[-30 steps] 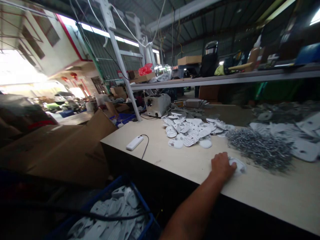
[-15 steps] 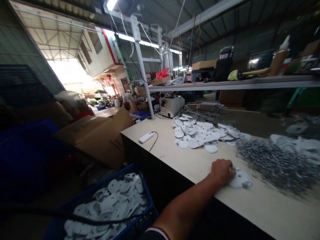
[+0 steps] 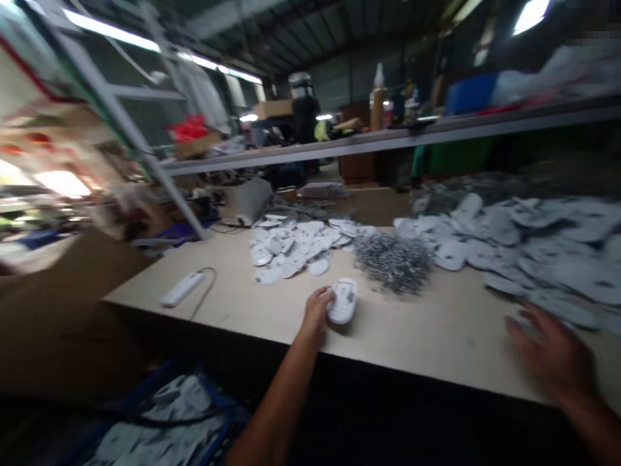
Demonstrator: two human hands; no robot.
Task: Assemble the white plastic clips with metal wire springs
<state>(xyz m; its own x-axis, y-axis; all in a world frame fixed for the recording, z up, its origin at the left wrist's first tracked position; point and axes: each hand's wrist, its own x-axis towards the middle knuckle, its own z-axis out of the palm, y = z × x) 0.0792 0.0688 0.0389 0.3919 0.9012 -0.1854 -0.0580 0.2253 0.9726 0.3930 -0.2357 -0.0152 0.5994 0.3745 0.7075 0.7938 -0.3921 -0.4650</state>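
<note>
Bench [image 3: 436,343] in pale board runs across in front of me, and the person's left hand [image 3: 317,309] works over its near edge. Those fingers are clamped on the left side of a white piece [image 3: 343,304], a rounded plate tilted up just over the board; I can't tell whether its lower edge touches. Ridges and a small grey mark show on its face, too blurred to read as lettering.

Off to the right, the right hand [image 3: 555,349] has thumb and fingers apart, right beside a broad heap of white plates [image 3: 557,252]; blur hides whether it touches them. Between the two hands, farther back, sits a tangle of metal pins [image 3: 392,262], with a smaller pile of plates [image 3: 295,249] to its left.

A white device [image 3: 183,289] with a cord lies near the left end. Up on the shelf [image 3: 301,153], a brown bottle [image 3: 378,109] stands upright, anything printed on it unreadable from here.
</note>
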